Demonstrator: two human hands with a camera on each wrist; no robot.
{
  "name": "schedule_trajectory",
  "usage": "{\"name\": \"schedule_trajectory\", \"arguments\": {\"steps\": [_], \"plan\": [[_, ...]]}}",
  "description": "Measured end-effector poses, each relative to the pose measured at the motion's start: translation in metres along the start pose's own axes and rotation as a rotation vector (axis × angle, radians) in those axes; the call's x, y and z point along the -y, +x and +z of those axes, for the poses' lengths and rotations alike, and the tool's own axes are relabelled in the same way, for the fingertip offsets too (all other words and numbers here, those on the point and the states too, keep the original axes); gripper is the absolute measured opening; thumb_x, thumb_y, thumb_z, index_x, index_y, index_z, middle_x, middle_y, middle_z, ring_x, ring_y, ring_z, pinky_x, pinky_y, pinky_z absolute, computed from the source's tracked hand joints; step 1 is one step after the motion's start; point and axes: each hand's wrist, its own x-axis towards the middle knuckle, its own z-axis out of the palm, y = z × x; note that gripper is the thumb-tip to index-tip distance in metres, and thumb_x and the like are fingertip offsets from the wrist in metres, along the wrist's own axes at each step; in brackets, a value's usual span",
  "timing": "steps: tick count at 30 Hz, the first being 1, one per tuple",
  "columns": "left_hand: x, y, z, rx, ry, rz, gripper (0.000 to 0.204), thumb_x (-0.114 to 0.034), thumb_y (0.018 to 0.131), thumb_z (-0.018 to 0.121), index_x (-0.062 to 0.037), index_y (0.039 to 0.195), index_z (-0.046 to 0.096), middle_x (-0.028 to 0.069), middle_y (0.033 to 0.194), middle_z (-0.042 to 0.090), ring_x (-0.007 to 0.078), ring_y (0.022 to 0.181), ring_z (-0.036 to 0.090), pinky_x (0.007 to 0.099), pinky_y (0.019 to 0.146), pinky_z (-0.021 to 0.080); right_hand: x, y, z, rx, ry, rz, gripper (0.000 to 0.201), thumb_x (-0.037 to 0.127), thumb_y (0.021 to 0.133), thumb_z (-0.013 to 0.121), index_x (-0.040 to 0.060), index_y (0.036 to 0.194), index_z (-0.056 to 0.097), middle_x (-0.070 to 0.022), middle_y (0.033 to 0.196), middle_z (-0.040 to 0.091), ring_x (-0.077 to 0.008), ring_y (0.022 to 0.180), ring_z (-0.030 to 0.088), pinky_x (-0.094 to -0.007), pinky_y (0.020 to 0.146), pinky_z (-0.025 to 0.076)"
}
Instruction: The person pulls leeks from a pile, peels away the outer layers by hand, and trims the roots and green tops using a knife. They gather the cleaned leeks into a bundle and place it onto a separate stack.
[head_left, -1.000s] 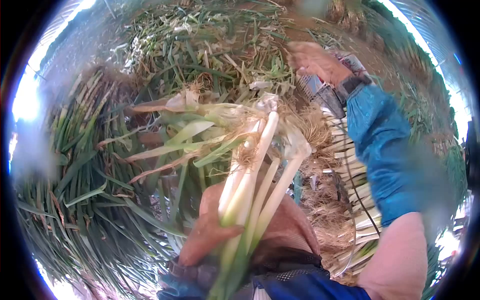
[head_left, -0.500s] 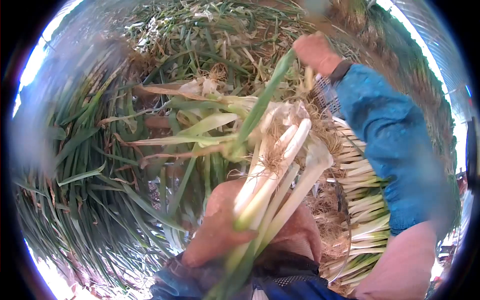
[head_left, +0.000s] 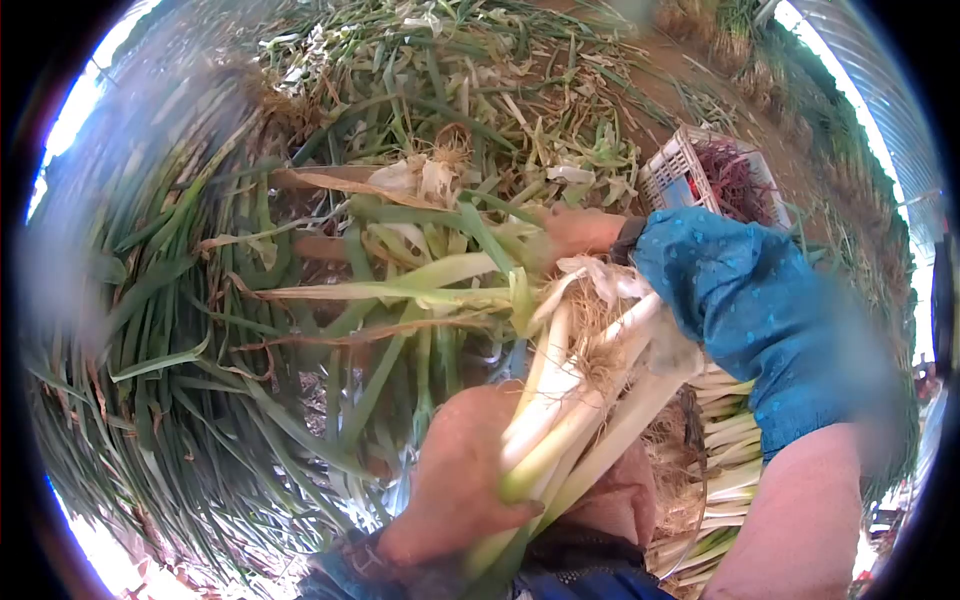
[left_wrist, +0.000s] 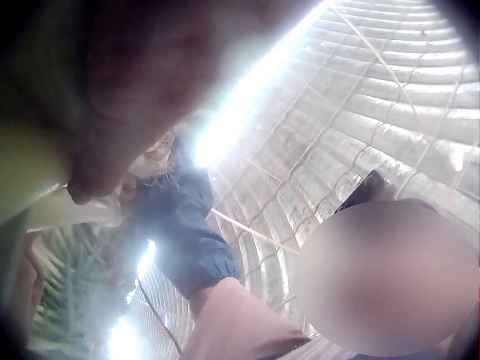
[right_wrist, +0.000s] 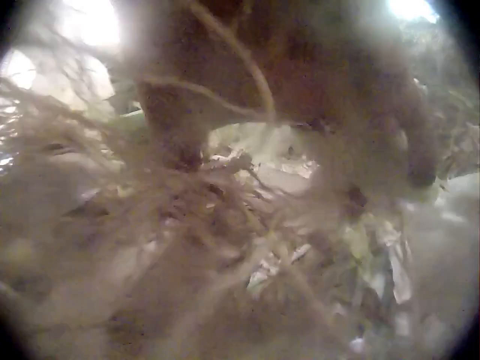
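My left hand point(head_left: 465, 485) grips a bunch of thick green onions point(head_left: 560, 440) by their shafts, thumb across the front, above my lap. Their white ends and stringy roots point(head_left: 600, 360) point up and away. My right hand point(head_left: 580, 232) is just beyond those roots, at the loose, stripped leaves point(head_left: 440, 275) that reach out to the left. In the right wrist view its dark fingers point(right_wrist: 420, 150) hang apart with a gap showing between them, behind blurred roots point(right_wrist: 217, 202). The left wrist view shows the left hand's fingers point(left_wrist: 112, 142) close up against a pale shaft point(left_wrist: 75, 210).
On my left lies a large heap of untrimmed green onions point(head_left: 150, 400). Peeled leaf scraps point(head_left: 480, 90) cover the ground ahead. A white plastic basket point(head_left: 675, 170) with reddish strands inside stands ahead to the right. Cleaned green onions point(head_left: 730, 470) lie in a row beside my right forearm.
My right hand went up from beside the basket, pulling a green leaf taut, then came down and left to the loose leaves. The held bunch has shifted right.
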Motion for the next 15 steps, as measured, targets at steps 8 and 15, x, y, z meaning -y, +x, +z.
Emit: {"name": "schedule_trajectory", "arguments": {"steps": [8, 15], "plan": [[0.003, 0.006, -0.005, 0.051, 0.188, 0.07, 0.086, -0.032, 0.06, 0.076, 0.0044, 0.126, 0.034, 0.027, 0.108, 0.052, 0.042, 0.101, 0.051, 0.0445, 0.089, 0.04, 0.026, 0.0, 0.03, -0.105, -0.431, -0.354, 0.023, 0.023, 0.074, 0.059, 0.0014, 0.076, 0.067, -0.0212, 0.075, 0.064, -0.0345, 0.076, 0.064, -0.0465, 0.067, 0.047], [0.005, 0.012, -0.004, 0.019, 0.271, 0.156, 0.086, -0.035, 0.066, 0.073, 0.0034, 0.128, 0.028, 0.03, 0.105, 0.054, 0.0449, 0.095, 0.055, 0.045, 0.084, 0.045, -0.016, 0.013, -0.004, -0.437, -0.482, 0.024, 0.026, 0.023, 0.085, 0.047, 0.004, 0.093, 0.062, -0.0169, 0.083, 0.064, -0.0342, 0.08, 0.063, -0.0489, 0.074, 0.048]]}}
